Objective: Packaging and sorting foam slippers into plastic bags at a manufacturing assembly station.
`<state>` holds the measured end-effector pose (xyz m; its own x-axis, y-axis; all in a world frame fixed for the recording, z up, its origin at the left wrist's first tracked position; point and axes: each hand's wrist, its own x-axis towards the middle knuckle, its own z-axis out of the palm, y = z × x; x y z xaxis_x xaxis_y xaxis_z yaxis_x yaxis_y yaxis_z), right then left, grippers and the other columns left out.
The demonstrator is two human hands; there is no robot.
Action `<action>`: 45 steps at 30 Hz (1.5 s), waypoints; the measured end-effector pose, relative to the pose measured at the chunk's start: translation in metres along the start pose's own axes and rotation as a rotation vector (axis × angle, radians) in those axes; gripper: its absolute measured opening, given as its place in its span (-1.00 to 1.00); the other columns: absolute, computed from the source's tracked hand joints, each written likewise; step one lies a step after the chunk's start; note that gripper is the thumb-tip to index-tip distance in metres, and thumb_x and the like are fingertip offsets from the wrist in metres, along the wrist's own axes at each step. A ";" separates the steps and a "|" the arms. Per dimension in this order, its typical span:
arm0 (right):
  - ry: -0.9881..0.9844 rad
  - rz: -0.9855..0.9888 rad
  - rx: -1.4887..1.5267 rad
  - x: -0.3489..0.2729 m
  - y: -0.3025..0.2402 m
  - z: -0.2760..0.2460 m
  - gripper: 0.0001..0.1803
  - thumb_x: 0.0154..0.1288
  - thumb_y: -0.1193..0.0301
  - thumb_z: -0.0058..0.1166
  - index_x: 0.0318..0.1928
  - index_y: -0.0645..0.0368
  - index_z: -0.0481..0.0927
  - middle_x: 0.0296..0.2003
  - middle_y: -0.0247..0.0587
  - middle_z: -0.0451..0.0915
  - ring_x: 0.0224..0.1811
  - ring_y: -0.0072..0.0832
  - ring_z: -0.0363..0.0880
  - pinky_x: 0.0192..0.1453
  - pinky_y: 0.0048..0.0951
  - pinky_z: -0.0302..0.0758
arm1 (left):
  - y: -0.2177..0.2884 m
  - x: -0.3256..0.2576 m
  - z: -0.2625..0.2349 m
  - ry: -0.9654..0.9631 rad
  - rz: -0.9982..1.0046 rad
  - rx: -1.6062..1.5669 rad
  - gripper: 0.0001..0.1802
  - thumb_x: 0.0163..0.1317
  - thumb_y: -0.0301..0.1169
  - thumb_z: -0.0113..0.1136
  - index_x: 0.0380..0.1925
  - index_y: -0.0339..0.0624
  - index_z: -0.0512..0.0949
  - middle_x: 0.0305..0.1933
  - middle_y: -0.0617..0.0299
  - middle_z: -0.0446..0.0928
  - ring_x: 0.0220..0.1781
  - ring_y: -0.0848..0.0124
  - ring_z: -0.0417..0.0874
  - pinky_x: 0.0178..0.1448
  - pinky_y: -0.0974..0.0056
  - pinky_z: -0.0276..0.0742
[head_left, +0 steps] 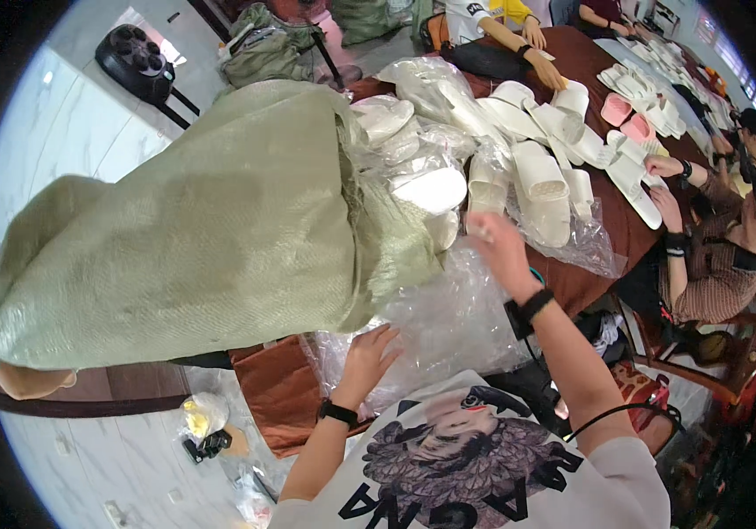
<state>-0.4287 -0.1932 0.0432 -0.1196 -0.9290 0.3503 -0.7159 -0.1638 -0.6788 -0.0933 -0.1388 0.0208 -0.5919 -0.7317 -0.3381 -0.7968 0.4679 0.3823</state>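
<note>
My left hand is open beside the mouth of a big pale green woven sack, its fingers stretched over a clear plastic sheet or bag. My right hand reaches to the near end of a white slipper in clear plastic. Motion smears its fingertips, so I cannot tell whether they grip the slipper or its wrapping. More white slippers lie heaped just beyond, several in clear bags. One pale sole pokes out by the sack's mouth.
A brown cloth covers the long table. At the right, a co-worker's hands touch white slides; another co-worker's hand rests on a slipper at the back. Pink slippers lie farther along. A black stool stands at the far left.
</note>
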 end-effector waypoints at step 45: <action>0.713 -0.616 0.362 0.218 -0.261 -0.146 -0.74 0.28 0.48 -0.04 -0.07 0.33 0.56 -0.20 0.10 0.63 -0.09 -0.11 0.60 -0.01 -0.27 0.47 | 0.017 0.035 -0.339 1.623 0.275 -0.616 -0.81 0.23 -0.50 -0.10 -0.30 -0.34 0.51 -0.38 0.23 0.51 -0.41 0.47 0.46 -0.40 0.34 0.40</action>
<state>-0.3681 -0.3047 0.3915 -0.2677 -0.2528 0.9298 -0.5542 -0.7490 -0.3632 -0.0865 -0.3243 0.3071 0.3254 -0.5601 0.7619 -0.3187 0.6936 0.6460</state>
